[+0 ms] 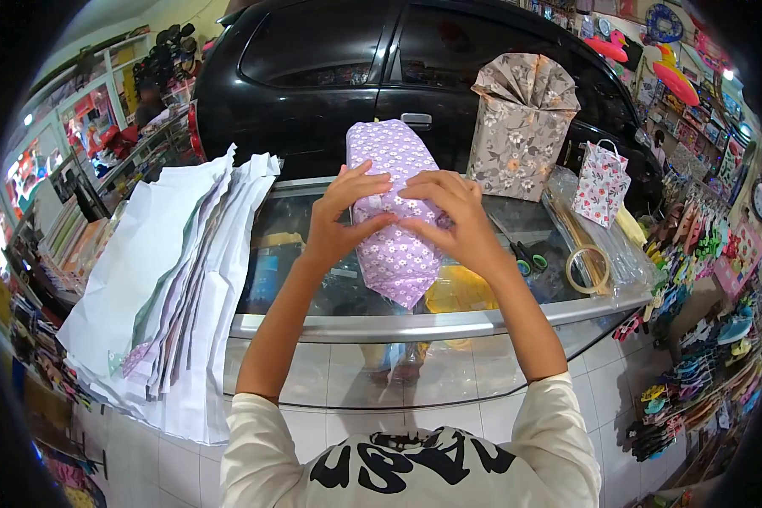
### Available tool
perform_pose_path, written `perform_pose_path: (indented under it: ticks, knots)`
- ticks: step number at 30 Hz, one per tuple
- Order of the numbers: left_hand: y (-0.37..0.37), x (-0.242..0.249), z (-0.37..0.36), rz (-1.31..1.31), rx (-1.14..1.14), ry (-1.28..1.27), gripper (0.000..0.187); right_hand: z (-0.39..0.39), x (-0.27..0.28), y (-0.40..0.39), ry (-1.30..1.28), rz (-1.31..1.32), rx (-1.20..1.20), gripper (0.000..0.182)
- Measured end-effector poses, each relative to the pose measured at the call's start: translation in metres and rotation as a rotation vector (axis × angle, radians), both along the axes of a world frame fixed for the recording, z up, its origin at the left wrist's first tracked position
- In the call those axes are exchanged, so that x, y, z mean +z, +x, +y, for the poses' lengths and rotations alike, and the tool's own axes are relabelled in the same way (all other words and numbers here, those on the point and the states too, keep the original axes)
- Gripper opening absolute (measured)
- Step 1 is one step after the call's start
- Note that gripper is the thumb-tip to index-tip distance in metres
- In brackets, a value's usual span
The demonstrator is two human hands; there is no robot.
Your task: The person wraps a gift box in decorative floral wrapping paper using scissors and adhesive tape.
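Observation:
A package wrapped in lilac paper with small white flowers (391, 146) rests on the glass counter in front of me, its paper narrowing to a folded point at the near end. My left hand (345, 208) lies against its left side, fingers bent over the top and thumb pressed on the paper. From the other side my right hand (451, 212) grips it the same way, both thumbs close together at the middle. Green-handled scissors (529, 259) lie to the right of my right hand, with a roll of tape (588, 269) beyond them.
Sheets of paper (157, 262) are heaped over the counter's left end. A taupe flowered package with a pleated top (523, 140) stands at the back right, near a small floral gift bag (601, 184). A black car (313, 102) is close behind the glass counter (381, 323).

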State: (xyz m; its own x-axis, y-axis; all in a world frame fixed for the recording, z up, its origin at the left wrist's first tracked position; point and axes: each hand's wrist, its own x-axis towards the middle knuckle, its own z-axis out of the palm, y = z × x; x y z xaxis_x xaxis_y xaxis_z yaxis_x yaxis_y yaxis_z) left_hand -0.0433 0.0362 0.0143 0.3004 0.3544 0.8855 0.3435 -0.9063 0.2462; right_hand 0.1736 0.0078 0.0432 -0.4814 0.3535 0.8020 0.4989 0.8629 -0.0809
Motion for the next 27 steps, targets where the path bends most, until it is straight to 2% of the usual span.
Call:
perform_pose_path:
  ticks: [5,6,9,12,15,18,22,27]
  knots:
    - [-0.008,0.013,-0.004,0.082,0.024,-0.077,0.051,0.015,-0.008,0.0,-0.067,0.121,0.075,0.04]
    - [-0.004,0.013,-0.005,0.071,0.053,-0.039,0.048,0.017,-0.01,0.001,-0.044,0.116,0.064,0.048]
    - [0.005,0.008,0.0,0.087,0.125,0.095,0.042,0.021,-0.019,0.001,-0.127,0.312,0.108,0.056]
    - [0.007,0.02,-0.011,0.185,0.243,0.119,0.037,0.024,-0.027,0.001,-0.194,0.395,0.158,0.061]
    - [0.014,0.041,-0.024,0.292,0.297,0.157,0.036,0.019,-0.024,0.005,-0.313,0.428,0.232,0.055]
    - [0.025,0.043,-0.022,0.317,0.236,0.146,0.035,0.035,-0.027,0.021,-0.397,0.381,0.471,0.042]
    - [0.029,0.032,-0.013,0.278,0.218,0.162,0.037,0.039,-0.025,0.027,-0.445,0.429,0.48,0.02]
    - [0.029,0.022,-0.012,0.252,0.282,0.227,0.038,0.039,-0.027,0.021,-0.34,0.443,0.415,0.015]
